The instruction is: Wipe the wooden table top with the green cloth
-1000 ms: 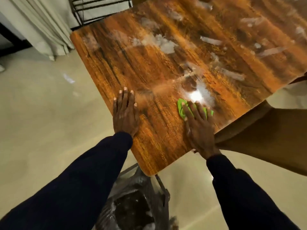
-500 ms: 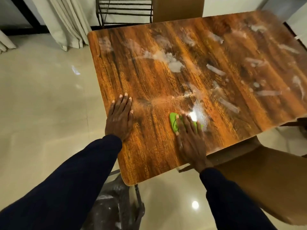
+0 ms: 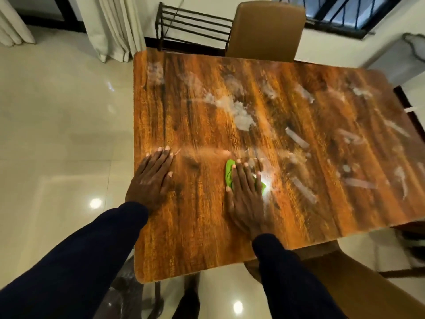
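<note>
The wooden table top [image 3: 207, 238] fills the middle of the head view, streaked with white powdery smears across its centre and right side. My right hand [image 3: 245, 196] lies flat with straight fingers on the green cloth [image 3: 228, 174], pressing it onto the wood; only the cloth's left edge and a bit at the right show from under the hand. My left hand [image 3: 150, 180] rests flat on the table near its left edge, fingers straight, holding nothing.
A brown chair [image 3: 264, 28] stands at the table's far side, a dark metal rack [image 3: 193, 26] to its left. Another brown chair [image 3: 358, 286] sits at the near right. Curtains [image 3: 115, 26] hang at the back left. Glossy tiled floor [image 3: 57, 134] lies left.
The camera has turned, so the table sits squarer in view. My right hand with the cloth has shifted slightly left along the table. My left hand has stayed flat in place.
</note>
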